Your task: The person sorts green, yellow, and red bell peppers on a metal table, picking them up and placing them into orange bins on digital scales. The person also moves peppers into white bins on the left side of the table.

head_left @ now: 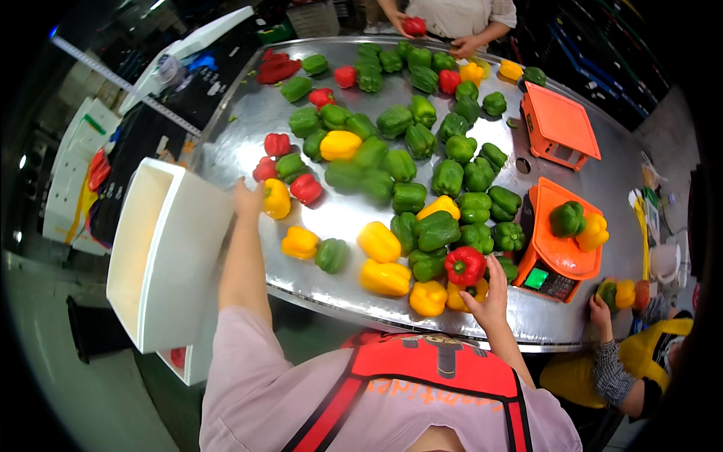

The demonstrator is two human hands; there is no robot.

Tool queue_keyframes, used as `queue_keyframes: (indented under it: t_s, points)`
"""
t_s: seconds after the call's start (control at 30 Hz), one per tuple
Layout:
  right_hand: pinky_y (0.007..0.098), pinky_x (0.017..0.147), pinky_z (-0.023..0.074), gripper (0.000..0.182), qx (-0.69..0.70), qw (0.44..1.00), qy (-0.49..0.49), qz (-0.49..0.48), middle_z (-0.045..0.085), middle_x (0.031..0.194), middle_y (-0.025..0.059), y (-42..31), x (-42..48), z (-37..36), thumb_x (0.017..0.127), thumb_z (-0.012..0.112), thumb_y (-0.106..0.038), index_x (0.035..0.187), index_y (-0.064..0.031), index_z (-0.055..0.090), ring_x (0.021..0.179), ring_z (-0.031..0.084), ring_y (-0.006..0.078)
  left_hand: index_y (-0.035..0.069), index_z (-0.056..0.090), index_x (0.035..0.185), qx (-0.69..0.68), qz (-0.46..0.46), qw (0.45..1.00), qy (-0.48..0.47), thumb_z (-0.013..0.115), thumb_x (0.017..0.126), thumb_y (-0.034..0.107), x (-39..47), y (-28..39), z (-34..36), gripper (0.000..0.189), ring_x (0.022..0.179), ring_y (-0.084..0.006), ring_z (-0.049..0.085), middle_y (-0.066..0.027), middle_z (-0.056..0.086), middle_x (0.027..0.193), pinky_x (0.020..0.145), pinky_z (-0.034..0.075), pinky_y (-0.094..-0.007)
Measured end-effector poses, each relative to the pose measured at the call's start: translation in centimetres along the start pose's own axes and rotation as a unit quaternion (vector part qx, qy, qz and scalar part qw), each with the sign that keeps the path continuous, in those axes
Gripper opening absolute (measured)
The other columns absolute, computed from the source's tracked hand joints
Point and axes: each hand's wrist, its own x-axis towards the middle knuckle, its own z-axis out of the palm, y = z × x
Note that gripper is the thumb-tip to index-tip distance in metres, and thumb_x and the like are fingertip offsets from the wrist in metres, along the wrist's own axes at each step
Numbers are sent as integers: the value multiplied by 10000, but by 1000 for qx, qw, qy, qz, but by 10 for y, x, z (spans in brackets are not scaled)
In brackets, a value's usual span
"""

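Bell peppers in green, red and yellow lie across a metal table [339, 212]. My left hand [248, 198] is at the table's left side, beside a yellow bell pepper [277, 199] and partly behind it; whether it grips that pepper I cannot tell. With thumb and fingers spread, my right hand [490, 291] is at the right side of a red bell pepper [465, 266], above a yellow one [467, 294]. Several green peppers [367, 164] left of the middle look blurred. A green pepper [567, 219] and a yellow pepper [592, 232] rest on an orange scale [570, 254].
White foam boxes [186, 254] stand at the table's left edge. A second orange scale [559, 121] is at the back right. Across the table, a person's hands [466, 45] hold a red pepper [415, 26]. Another person [627, 361] holds packed peppers at the right.
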Motion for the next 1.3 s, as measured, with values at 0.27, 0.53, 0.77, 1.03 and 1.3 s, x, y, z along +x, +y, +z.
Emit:
queue_keyframes:
  t_s: [0.27,0.53,0.77,1.03,1.3]
  points:
    - [437,1032,379,937,2,996,-6,93,413,1383,217,-25,-5,26,592,836,-149,1390,-40,356,1243,443,393,-88,420,1325,-43,-62,994,-84,785,698,352,67,0,48,848,1133,-364,570,-279,568,1214,938,470,-397]
    - [443,1034,379,873,17,988,21,149,414,1377,205,-32,10,40,622,835,-204,1365,-58,400,1236,438,405,-48,502,1233,-94,-78,976,-178,801,673,383,88,-2,72,767,1045,-329,612,-219,598,1178,882,491,-392]
    - [424,1076,314,792,306,942,25,139,412,1433,155,-37,108,-11,821,701,-340,1446,-49,312,1344,374,282,66,482,1271,-530,-95,822,-184,701,795,404,84,62,28,624,1035,-247,596,-91,585,1164,866,503,-342]
    - [456,1093,285,727,572,791,-2,217,328,1463,177,-46,309,6,925,539,-479,1473,-108,240,1353,327,318,75,456,1315,-781,-173,470,-373,634,817,489,-20,127,-13,671,1080,-302,573,-114,540,1259,856,538,-373]
    - [452,1099,283,775,596,755,-54,269,341,1449,175,-53,387,36,905,554,-531,1475,-113,234,1333,346,316,97,468,1308,-810,-416,343,-231,642,786,516,-151,90,-63,691,1040,-288,598,-92,550,1247,748,529,-326]
